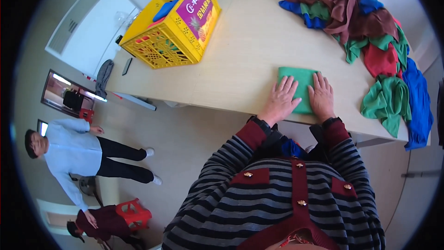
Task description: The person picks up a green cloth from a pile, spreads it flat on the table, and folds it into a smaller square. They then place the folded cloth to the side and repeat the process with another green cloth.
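Note:
A green cloth, folded into a flat rectangle, lies at the near edge of the table. My left hand rests flat on its left side, fingers stretched out and slightly apart. On its right side my right hand lies flat too, fingers pointing away from me. Neither hand grips the fabric; both press on it from above. To the right, a crumpled green cloth lies near the table's edge, with a blue cloth hanging over the corner beside it.
A heap of brown, green, red and blue cloths fills the far right of the table. At the far left stands a yellow plastic crate holding cloths. A phone lies left of it. Two people are on the left, one beside a red stool.

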`<state>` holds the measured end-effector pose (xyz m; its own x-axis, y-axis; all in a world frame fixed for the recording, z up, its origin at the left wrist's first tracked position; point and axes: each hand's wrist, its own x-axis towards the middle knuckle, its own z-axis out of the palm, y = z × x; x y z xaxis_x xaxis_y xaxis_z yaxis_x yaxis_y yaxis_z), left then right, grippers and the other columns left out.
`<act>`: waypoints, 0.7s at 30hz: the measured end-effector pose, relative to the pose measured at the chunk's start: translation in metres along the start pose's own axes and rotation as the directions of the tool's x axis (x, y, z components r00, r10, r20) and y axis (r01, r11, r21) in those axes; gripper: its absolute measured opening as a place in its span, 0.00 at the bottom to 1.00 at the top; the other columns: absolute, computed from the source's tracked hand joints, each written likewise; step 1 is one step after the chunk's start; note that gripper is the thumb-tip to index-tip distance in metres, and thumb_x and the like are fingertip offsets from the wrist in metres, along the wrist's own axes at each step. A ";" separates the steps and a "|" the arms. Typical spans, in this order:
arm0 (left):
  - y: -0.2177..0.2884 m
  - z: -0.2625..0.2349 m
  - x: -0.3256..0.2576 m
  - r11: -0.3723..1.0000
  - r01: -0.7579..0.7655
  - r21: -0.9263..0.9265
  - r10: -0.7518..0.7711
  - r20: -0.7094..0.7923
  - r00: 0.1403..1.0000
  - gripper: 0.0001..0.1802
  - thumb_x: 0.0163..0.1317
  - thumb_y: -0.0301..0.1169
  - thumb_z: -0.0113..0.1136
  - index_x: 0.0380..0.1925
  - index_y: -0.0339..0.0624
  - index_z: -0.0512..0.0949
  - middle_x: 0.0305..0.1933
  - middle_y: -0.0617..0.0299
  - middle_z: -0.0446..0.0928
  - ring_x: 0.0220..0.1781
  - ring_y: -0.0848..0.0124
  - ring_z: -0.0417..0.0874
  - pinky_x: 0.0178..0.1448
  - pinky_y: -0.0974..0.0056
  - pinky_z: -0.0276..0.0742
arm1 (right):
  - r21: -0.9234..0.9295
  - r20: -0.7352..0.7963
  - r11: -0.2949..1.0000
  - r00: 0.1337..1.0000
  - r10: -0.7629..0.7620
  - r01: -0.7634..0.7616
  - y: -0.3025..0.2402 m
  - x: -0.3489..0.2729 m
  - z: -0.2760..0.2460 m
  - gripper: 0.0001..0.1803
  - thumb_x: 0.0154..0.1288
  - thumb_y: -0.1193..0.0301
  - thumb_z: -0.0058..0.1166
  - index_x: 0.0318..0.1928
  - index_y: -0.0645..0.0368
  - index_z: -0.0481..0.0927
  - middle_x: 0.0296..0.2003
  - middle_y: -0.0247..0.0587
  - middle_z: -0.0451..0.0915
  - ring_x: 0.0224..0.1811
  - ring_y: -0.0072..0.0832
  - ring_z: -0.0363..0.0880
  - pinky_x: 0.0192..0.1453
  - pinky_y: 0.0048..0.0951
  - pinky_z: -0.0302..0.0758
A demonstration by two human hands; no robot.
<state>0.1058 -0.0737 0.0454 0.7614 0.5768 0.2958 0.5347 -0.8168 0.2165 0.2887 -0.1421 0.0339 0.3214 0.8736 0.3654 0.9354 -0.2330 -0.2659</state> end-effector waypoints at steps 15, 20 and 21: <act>-0.005 0.013 -0.008 0.996 0.015 0.085 -0.009 -0.073 0.997 0.34 0.72 0.46 0.49 0.73 0.40 0.63 0.79 0.52 0.58 0.81 0.54 0.55 0.80 0.41 0.52 | 0.201 0.110 0.962 0.971 -0.211 0.186 -0.066 0.008 0.001 0.33 0.77 0.53 0.41 0.73 0.60 0.65 0.74 0.51 0.62 0.79 0.48 0.54 0.81 0.49 0.50; -0.005 0.007 -0.008 0.998 0.058 0.019 -0.058 0.017 0.998 0.33 0.73 0.45 0.50 0.73 0.40 0.63 0.80 0.53 0.56 0.81 0.55 0.55 0.79 0.42 0.53 | 0.108 0.105 0.982 0.981 -0.166 0.155 -0.043 0.009 0.001 0.33 0.77 0.52 0.41 0.72 0.60 0.66 0.74 0.49 0.63 0.79 0.46 0.54 0.81 0.49 0.50; -0.006 0.005 -0.008 0.998 0.056 0.021 -0.057 0.021 0.998 0.33 0.73 0.45 0.50 0.73 0.40 0.63 0.80 0.53 0.56 0.81 0.55 0.55 0.79 0.42 0.53 | 0.079 0.108 0.987 0.983 -0.148 0.140 -0.041 0.009 0.001 0.33 0.76 0.52 0.41 0.72 0.60 0.65 0.74 0.49 0.63 0.79 0.46 0.54 0.81 0.49 0.49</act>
<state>0.0988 -0.0738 0.0370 0.7375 0.6219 0.2634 0.5841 -0.7831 0.2133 0.2528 -0.1241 0.0472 0.1620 0.9396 0.3017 0.9566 -0.0745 -0.2816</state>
